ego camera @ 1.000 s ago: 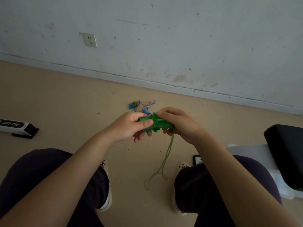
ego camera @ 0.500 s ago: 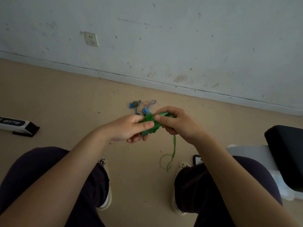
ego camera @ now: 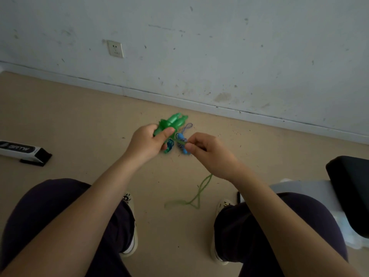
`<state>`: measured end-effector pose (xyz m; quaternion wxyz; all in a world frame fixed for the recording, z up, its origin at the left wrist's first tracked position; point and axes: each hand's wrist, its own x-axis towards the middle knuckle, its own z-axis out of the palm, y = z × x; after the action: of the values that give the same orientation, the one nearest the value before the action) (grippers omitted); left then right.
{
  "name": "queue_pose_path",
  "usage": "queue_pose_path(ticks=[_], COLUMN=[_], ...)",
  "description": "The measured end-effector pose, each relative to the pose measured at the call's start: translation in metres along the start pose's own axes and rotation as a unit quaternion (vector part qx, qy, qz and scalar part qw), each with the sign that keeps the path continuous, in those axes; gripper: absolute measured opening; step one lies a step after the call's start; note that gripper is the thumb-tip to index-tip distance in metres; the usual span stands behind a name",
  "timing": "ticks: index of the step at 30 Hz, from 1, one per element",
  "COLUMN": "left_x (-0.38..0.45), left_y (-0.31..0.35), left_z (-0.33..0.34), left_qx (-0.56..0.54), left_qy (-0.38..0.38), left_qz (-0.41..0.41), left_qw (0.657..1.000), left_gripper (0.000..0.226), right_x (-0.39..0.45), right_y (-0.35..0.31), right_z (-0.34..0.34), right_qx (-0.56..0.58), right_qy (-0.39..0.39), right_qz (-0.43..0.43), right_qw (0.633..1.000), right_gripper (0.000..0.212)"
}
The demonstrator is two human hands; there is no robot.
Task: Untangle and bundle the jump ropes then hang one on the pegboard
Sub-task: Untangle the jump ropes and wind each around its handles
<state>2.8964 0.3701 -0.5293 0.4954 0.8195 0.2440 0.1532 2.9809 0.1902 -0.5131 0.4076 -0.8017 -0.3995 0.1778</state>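
Left hand: forearm reaching forward from the lower left, fingers curled round the green jump rope handles, thumb pressed across the front. Both handles sit side by side in that grip, their far ends sticking out up and right past the knuckles, tilted toward the wall.

Right hand: forearm in from the lower right, hand just right of the left one, not touching it. Thumb and forefinger pinched together on the green cord; other fingers curled under. A short taut stretch of cord runs from the handles down-right into that pinch. Below the right wrist the rest of the cord hangs in a loose loop, blurred, low between the two shoes; can't tell whether it touches the floor.

Blue jump rope: bundled on the floor directly behind the gap between the hands, partly hidden by them, with a striped cord loop showing at its top right. Neither hand is on it.

Person seated, knees at the bottom left and right. Black-and-white box on the floor, far left.
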Motion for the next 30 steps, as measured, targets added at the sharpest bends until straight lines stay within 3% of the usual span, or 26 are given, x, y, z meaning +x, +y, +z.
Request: queue_pose_path(ticks=[6,11,16,20,24,30], left_x=[-0.004,-0.011,-0.012,-0.015,-0.014,-0.013], left_y=[0.005,0.011,0.013,0.011,0.010,0.006], left_z=[-0.004,0.001,-0.003,-0.004,-0.005,-0.005], left_qx=[0.028,0.044,-0.005,-0.052,-0.082,-0.122], left_qy=[-0.237,-0.367,-0.398,-0.404,-0.377,-0.346], left_qz=[-0.001,0.003,-0.001,0.009,0.019,0.010], left_qw=[0.971,0.929,0.917,0.913,0.922,0.930], left_gripper=[0.029,0.026,0.030,0.023,0.034,0.038], right_x=[0.000,0.002,0.003,0.004,0.005,0.004], right_y=[0.003,0.009,0.014,0.016,0.015,0.019], right_z=[-0.022,-0.013,-0.008,-0.012,-0.009,-0.007], right_qx=[-0.020,0.004,0.097,0.201,0.231,0.406], right_qy=[0.084,0.026,0.018,-0.013,-0.036,-0.154], right_qz=[-0.029,-0.024,0.019,0.037,0.060,0.110], right_qw=[0.996,0.999,0.995,0.979,0.970,0.894], right_gripper=[0.012,0.011,0.015,0.044,0.042,0.051])
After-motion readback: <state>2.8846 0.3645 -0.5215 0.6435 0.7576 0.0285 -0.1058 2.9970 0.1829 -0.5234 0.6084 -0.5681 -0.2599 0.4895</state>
